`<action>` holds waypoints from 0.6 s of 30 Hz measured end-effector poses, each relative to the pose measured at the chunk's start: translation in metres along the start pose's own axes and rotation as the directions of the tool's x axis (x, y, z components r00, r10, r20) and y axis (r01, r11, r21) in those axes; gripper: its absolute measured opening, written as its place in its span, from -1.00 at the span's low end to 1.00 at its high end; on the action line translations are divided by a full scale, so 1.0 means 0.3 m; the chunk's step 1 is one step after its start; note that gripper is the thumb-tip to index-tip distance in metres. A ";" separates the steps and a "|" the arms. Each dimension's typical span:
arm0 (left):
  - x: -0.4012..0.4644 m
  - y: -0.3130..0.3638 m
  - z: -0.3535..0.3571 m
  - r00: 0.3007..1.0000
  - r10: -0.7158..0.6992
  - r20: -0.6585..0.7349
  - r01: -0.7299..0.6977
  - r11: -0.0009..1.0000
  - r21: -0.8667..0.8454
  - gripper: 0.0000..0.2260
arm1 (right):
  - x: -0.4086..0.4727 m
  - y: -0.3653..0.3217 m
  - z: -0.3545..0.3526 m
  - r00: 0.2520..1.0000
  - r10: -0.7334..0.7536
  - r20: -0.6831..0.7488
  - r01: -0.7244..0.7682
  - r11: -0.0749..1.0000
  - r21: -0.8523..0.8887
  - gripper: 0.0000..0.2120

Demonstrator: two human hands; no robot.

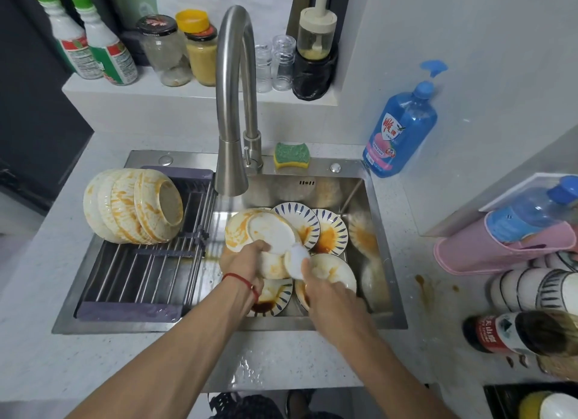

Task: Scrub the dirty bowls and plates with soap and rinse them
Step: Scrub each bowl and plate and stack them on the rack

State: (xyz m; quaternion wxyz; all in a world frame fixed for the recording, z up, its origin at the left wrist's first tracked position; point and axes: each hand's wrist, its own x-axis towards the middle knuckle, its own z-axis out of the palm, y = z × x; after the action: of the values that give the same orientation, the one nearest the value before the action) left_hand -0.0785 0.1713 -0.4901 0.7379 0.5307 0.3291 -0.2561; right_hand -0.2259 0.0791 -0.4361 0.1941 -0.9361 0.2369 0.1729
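While the tap (233,106) hangs over the sink (387,250) with no water coming out that I can see, the washing has only just begun. The left hand (245,262) grips a small dirty bowl (273,264) over the middle of the sink, fingers curled round its edge. The right hand (325,289) holds a white cloth (297,259) (it could be a soft pad, it is too blurry to tell) and presses it against that bowl. So both hands are close together, each wrapped around its own thing.

Nothing looks clean yet. A bigger bowl (264,228) with orange smears leans just behind the hands. Blue-striped plates (316,228) lie in the sink with brown and orange sauce on them, and more plates sit under the arms. A stack of orange-stained bowls (134,206) lies on its side on the rack (147,271) over the left part of the sink, waiting its turn.

The green and yellow sponge (291,155) rests on the sink's back edge, near the tap. The blue soap bottle (400,131) stands on the worktop (281,362) at the sink's right corner. I see no bubbles, so I think soap may not be on yet. I guess almost all the scrubbing is left, and all the rinsing too. A brown spill (425,287) marks the worktop to the right.
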 end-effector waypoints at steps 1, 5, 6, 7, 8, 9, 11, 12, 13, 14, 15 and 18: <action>0.003 0.000 -0.013 0.999 0.036 0.037 -0.038 0.998 0.040 -0.51 | 0.030 0.020 -0.019 1.000 0.018 -0.013 -0.018 1.000 -0.007 -0.31; -0.011 -0.012 -0.045 0.964 0.142 0.227 -0.198 0.947 0.251 -0.44 | 0.106 0.014 -0.050 0.996 0.089 0.000 -0.089 0.991 0.098 -0.41; -0.015 -0.013 -0.040 0.945 0.150 0.289 -0.234 0.930 0.284 -0.41 | 0.125 0.001 -0.056 0.994 0.108 -0.003 -0.107 0.986 0.125 -0.42; -0.017 -0.014 -0.037 0.927 0.155 0.343 -0.267 0.913 0.308 -0.38 | 0.144 -0.013 -0.057 0.993 0.119 -0.016 -0.115 0.983 0.144 -0.42; -0.015 -0.009 -0.032 0.915 0.159 0.371 -0.284 0.906 0.313 -0.35 | 0.156 -0.030 -0.060 0.993 0.111 -0.026 -0.105 0.981 0.166 -0.42; -0.016 0.003 -0.033 0.911 0.162 0.379 -0.293 0.902 0.318 -0.34 | 0.156 -0.049 -0.062 0.997 0.077 -0.025 -0.071 0.979 0.192 -0.41; -0.013 0.035 -0.044 0.903 0.148 0.403 -0.284 0.910 0.302 -0.36 | 0.113 -0.068 -0.057 1.000 -0.004 0.001 0.004 0.980 0.200 -0.42; -0.009 0.054 -0.046 0.891 0.135 0.434 -0.278 0.917 0.286 -0.36 | 0.088 -0.060 -0.056 0.999 -0.033 0.001 0.032 0.986 0.161 -0.42; -0.013 0.066 -0.054 0.879 0.114 0.463 -0.271 0.919 0.288 -0.36 | 0.080 -0.037 -0.057 0.999 -0.033 -0.002 0.033 0.994 0.107 -0.41; -0.017 0.077 -0.058 0.870 0.094 0.483 -0.264 0.918 0.297 -0.35 | 0.096 -0.013 -0.068 1.000 -0.004 -0.022 0.005 0.998 0.059 -0.40; -0.020 0.085 -0.058 0.865 0.082 0.496 -0.266 0.911 0.314 -0.34 | 0.124 0.003 -0.075 0.999 0.019 -0.049 -0.018 0.999 0.027 -0.38; -0.020 0.090 -0.049 0.863 0.076 0.499 -0.252 0.922 0.295 -0.36 | 0.135 -0.052 -0.070 0.995 -0.021 -0.094 0.024 0.999 0.035 -0.29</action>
State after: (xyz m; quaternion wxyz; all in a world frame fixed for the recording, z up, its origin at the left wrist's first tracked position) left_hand -0.0659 0.1937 -0.4723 0.7089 0.6000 0.0386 -0.3688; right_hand -0.1795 0.0670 -0.4303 0.2015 -0.9422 0.2382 0.1224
